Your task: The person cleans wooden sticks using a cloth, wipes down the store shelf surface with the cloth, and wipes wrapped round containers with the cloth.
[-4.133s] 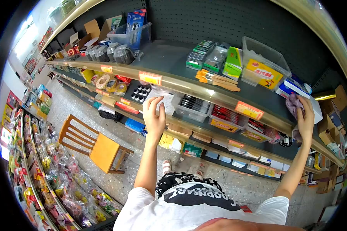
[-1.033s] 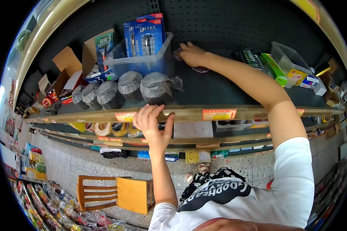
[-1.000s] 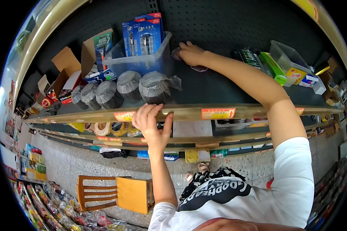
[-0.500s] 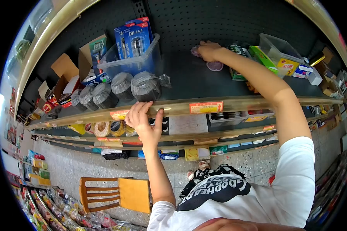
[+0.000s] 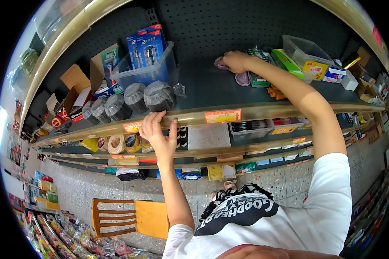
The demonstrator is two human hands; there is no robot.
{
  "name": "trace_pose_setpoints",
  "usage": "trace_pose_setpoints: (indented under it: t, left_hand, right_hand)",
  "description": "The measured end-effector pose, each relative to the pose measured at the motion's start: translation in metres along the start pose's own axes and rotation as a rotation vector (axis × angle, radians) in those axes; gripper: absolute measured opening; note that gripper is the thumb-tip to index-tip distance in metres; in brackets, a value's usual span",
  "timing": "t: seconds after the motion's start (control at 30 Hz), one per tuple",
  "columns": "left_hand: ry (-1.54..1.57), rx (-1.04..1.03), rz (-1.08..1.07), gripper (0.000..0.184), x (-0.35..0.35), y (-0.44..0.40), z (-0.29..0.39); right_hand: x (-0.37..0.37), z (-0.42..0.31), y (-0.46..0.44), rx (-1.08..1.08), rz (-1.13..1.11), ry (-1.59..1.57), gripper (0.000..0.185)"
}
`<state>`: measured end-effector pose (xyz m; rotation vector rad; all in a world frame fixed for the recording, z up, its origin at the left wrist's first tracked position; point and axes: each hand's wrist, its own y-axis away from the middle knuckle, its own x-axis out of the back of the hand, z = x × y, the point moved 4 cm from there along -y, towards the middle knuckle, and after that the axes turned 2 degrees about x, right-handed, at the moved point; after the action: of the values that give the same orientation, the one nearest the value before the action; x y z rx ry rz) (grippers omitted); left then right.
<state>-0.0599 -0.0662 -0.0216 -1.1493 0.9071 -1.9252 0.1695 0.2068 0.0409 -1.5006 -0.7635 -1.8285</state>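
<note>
My right hand (image 5: 237, 61) is closed on a crumpled purple cloth (image 5: 243, 78) and presses it against the dark shelf (image 5: 199, 88), near the perforated back panel. Parts of the cloth stick out on both sides of the hand. Just right of it stand a green-and-white box (image 5: 259, 80) and a bright green box (image 5: 286, 62). My left hand (image 5: 157, 131) rests on the shelf's front rail (image 5: 188, 118), fingers spread and thumb apart. Behind it on the shelf are plastic-wrapped dark jars (image 5: 159, 96) in a row.
A clear bin (image 5: 145, 75) holds blue blister packs (image 5: 147, 51). Open cardboard boxes (image 5: 75, 80) stand farther left. At right is another clear bin (image 5: 304, 52). Lower shelves carry tape rolls (image 5: 116, 143) and trays. A wooden chair (image 5: 149, 218) is on the floor behind me.
My right hand and the cloth have shifted slightly toward the boxes on the right, and the cloth lies closer against them. The left hand stays on the rail. The view has moved slightly.
</note>
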Motion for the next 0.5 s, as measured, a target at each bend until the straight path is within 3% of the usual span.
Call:
trace_pose_setpoints:
  t: [0.13, 0.27, 0.5]
  left_hand:
    - [0.006, -0.002, -0.002, 0.038, -0.001, 0.000, -0.001]
    - [0.005, 0.001, -0.007, 0.038, -0.001, 0.000, -0.002]
    - [0.003, 0.002, 0.005, 0.037, 0.000, -0.001, 0.001]
  right_hand:
    - [0.004, -0.023, 0.022, 0.152, -0.004, 0.013, 0.052]
    - [0.013, -0.051, 0.057, 0.299, 0.139, -0.035, 0.056]
    - [0.036, -0.085, 0.104, 0.455, 0.056, -0.252, 0.058]
